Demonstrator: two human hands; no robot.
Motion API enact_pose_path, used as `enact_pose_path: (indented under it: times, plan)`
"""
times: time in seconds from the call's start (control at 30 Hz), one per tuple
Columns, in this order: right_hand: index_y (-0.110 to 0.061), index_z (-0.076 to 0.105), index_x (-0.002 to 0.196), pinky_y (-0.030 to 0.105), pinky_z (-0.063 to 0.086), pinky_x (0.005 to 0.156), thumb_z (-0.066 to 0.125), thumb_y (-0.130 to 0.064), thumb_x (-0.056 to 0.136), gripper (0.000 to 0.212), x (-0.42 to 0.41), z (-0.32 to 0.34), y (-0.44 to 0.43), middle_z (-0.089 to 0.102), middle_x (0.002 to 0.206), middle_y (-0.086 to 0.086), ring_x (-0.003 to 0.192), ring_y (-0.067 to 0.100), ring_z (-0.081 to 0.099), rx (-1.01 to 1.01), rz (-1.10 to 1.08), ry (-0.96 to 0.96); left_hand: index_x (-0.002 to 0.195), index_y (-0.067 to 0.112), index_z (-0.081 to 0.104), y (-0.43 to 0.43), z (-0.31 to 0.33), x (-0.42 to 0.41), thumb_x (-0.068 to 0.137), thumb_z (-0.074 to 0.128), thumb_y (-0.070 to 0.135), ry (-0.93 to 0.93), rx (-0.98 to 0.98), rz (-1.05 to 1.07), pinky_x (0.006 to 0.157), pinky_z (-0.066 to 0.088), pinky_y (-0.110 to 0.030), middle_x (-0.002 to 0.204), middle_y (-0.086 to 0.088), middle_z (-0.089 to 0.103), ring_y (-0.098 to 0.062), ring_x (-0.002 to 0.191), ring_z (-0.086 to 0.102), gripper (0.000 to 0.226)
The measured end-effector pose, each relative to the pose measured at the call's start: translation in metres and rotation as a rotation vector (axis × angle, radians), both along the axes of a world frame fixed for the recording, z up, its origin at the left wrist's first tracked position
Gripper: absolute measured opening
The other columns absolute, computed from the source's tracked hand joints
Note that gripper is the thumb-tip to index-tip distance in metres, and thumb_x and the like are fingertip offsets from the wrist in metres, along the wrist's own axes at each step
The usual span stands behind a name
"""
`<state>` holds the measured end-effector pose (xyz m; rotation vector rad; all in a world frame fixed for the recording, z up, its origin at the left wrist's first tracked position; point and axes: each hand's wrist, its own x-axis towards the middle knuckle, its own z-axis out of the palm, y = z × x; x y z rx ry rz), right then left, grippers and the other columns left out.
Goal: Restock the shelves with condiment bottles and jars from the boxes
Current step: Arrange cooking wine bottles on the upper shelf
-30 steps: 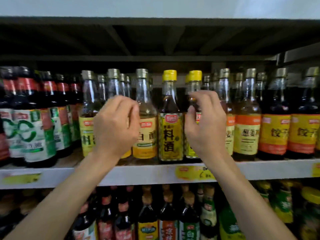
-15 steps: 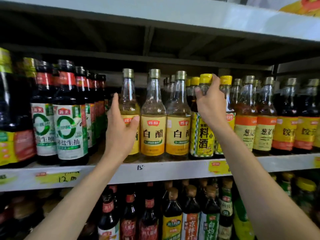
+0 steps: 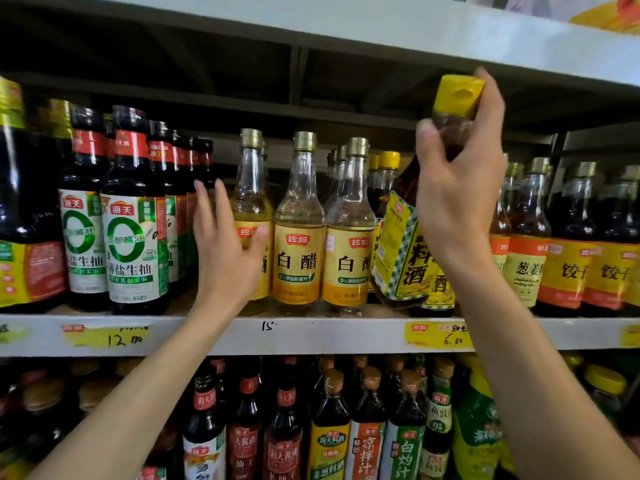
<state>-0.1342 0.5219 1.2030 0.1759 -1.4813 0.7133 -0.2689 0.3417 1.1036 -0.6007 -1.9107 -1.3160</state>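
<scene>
Far left, dark soy sauce bottles (image 3: 135, 220) packed tight along the shelf (image 3: 311, 336). Next over, left hand (image 3: 225, 251) open, fingers straight, reaching into the gap beside the soy row, thumb against the leftmost white vinegar bottle (image 3: 251, 202). Holding nothing. Two more vinegar bottles (image 3: 298, 244) upright just beside it, front row full there.

Then the action: cooking wine bottle (image 3: 401, 251) with its yellow cap (image 3: 459, 95), tilted, top leaning right, clamped at the neck by the right hand (image 3: 457, 195). Base low at the shelf front, ahead of a matching bottle; cannot tell whether touching the board. Not yet seated upright, so one bottle mid-placement, by the look of it.

Tight overhead: cap close under the upper shelf (image 3: 381, 32). Crowded either side too, vinegar to the left, orange-labelled dark bottles (image 3: 561, 258) to the right. Lower shelf bottles (image 3: 329, 427) packed as well. No boxes in view, so no telling how much stock left to go.
</scene>
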Motion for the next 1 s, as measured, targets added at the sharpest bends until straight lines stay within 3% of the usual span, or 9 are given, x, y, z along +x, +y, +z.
enact_pose_path:
  times: [0.1,0.17,0.23,0.37,0.5,0.57,0.67,0.8,1.0]
  plan:
    - [-0.012,0.042,0.143,0.013,0.05,0.073,0.056,-0.025,0.099,0.048,0.009,0.005,-0.024,0.057,0.087,-0.018,0.082,-0.007,0.059,0.041,0.15,-0.114,0.148,0.011,0.04,-0.009,-0.004,0.017,0.101,0.052,0.019,0.272,0.174,0.056,0.122,0.021,-0.045,0.161,-0.004,0.017,-0.024,0.15,0.018,0.049]
    - [-0.017,0.048,0.137,0.014,0.052,0.072,0.057,-0.026,0.099,0.041,0.005,0.002,-0.048,0.06,0.09,-0.014,0.082,-0.005,0.06,0.018,0.293,-0.213,0.124,0.005,0.061,-0.027,-0.013,0.025,0.099,0.048,0.01,0.384,0.266,0.106,0.112,0.038,-0.041,0.139,-0.004,0.048,-0.017,0.133,0.044,0.029]
    - [-0.018,0.049,0.135,0.018,0.053,0.073,0.057,-0.026,0.099,0.038,-0.008,-0.003,-0.075,0.061,0.091,-0.012,0.081,-0.002,0.061,-0.029,0.388,-0.26,0.108,0.003,0.066,-0.049,-0.018,0.031,0.098,0.047,0.007,0.367,0.215,0.129,0.1,0.046,-0.032,0.115,-0.004,0.06,-0.01,0.112,0.055,0.023]
    - [-0.018,0.044,0.14,0.028,0.048,0.078,0.057,-0.026,0.099,0.044,-0.041,-0.001,-0.139,0.056,0.087,-0.015,0.082,0.004,0.059,-0.088,0.407,-0.266,0.105,0.002,0.068,-0.092,-0.017,0.038,0.097,0.045,0.013,0.351,-0.009,0.168,0.084,0.042,-0.013,0.103,0.0,0.063,-0.007,0.097,0.056,0.027]
    - [-0.018,0.032,0.151,0.038,0.049,0.084,0.056,-0.031,0.099,0.058,-0.083,0.001,-0.182,0.057,0.088,-0.011,0.093,0.017,0.061,-0.093,0.316,-0.285,0.109,0.003,0.069,-0.131,-0.015,0.027,0.096,0.042,0.022,0.391,-0.188,0.247,0.092,0.044,-0.03,0.113,-0.006,0.067,-0.024,0.109,0.06,0.036]
    - [-0.018,0.03,0.153,0.033,0.046,0.077,0.057,-0.032,0.099,0.062,-0.103,0.001,-0.195,0.051,0.079,-0.017,0.084,0.012,0.057,-0.09,0.233,-0.286,0.114,0.002,0.068,-0.142,-0.02,0.017,0.096,0.046,0.022,0.445,-0.322,0.288,0.106,0.04,-0.038,0.125,-0.01,0.064,-0.031,0.124,0.054,0.036]
    - [-0.017,0.031,0.152,0.028,0.039,0.072,0.058,-0.032,0.098,0.062,-0.126,-0.001,-0.202,0.043,0.075,-0.023,0.077,0.008,0.051,-0.108,0.11,-0.274,0.124,0.005,0.065,-0.149,-0.028,0.0,0.095,0.047,0.026,0.493,-0.472,0.297,0.113,0.032,-0.054,0.141,-0.01,0.055,-0.034,0.14,0.039,0.04]
    - [-0.019,0.032,0.151,0.033,0.045,0.074,0.058,-0.031,0.098,0.061,-0.147,-0.007,-0.205,0.059,0.085,-0.012,0.081,0.012,0.056,-0.12,0.004,-0.298,0.13,0.006,0.06,-0.146,-0.039,-0.017,0.093,0.049,0.027,0.54,-0.531,0.289,0.118,0.022,-0.052,0.151,-0.01,0.045,-0.035,0.147,0.028,0.043]
    - [-0.017,0.026,0.153,0.028,0.044,0.072,0.059,-0.027,0.098,0.065,-0.167,-0.019,-0.213,0.063,0.088,-0.009,0.081,0.008,0.059,-0.133,-0.097,-0.349,0.13,0.007,0.06,-0.144,-0.048,-0.03,0.092,0.056,0.019,0.558,-0.531,0.26,0.118,0.02,-0.057,0.158,-0.008,0.036,-0.033,0.152,0.013,0.04]
